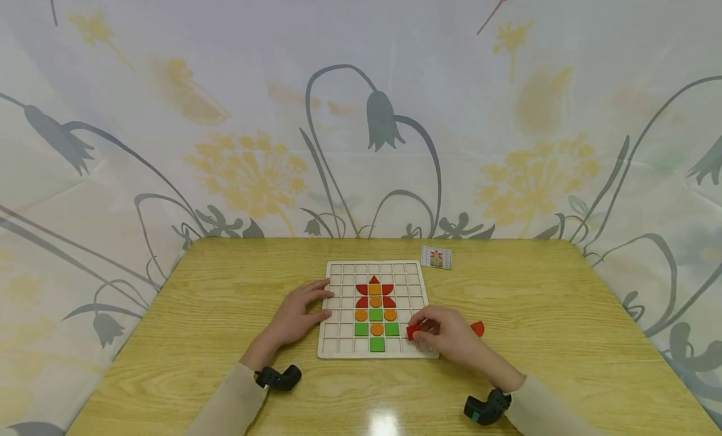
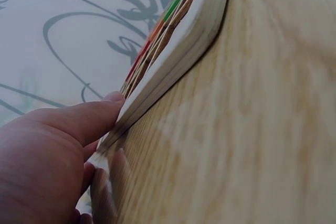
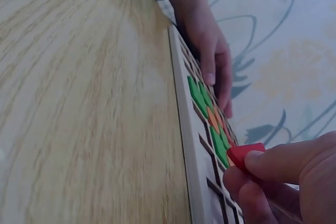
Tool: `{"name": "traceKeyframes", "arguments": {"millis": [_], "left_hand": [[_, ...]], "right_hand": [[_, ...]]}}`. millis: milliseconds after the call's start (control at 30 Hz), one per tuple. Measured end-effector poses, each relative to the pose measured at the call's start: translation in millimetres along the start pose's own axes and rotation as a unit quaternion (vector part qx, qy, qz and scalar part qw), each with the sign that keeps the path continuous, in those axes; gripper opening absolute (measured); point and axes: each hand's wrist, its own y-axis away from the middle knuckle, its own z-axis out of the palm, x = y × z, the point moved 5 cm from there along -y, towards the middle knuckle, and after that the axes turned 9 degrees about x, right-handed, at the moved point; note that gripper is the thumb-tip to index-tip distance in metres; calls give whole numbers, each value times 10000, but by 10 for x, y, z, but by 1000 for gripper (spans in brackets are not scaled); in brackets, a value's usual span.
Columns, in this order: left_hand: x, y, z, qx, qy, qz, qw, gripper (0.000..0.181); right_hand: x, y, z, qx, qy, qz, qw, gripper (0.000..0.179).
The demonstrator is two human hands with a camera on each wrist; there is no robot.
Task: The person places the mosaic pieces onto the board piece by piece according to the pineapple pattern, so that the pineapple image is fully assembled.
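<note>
A white gridded board (image 1: 341,343) lies on the table, bearing green squares (image 1: 377,344), orange circles (image 1: 376,329), an orange square (image 1: 375,289), red quarter-round-looking pieces (image 1: 362,302) and a red triangle (image 1: 374,279) in its cells. Over the board's lower right cells, my right hand (image 1: 451,336) pinches a small red piece (image 3: 245,155) between thumb and fingers; its full shape is partly hidden. At the left edge, my left hand (image 1: 296,314) rests with fingers spread, its thumb (image 2: 100,116) touching the board's rim. A red rounded piece (image 1: 478,328) shows from behind the right hand on the table.
A small printed card (image 1: 437,257) with a coloured grid pattern lies beyond the board's upper right corner. Each wrist wears a black device (image 1: 487,406). A flower-patterned cloth (image 1: 361,141) hangs behind the wooden table (image 1: 225,298).
</note>
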Motion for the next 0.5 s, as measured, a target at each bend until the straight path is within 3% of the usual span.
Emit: {"name": "traceKeyframes", "arguments": {"millis": [200, 500], "left_hand": [[-3, 3, 6, 15, -23, 36, 10000, 36], [-2, 1, 0, 25, -45, 31, 10000, 36]], "right_hand": [[-27, -48, 213, -294, -89, -142, 9994, 8], [-83, -86, 346, -305, 462, -439, 9975, 6]]}}
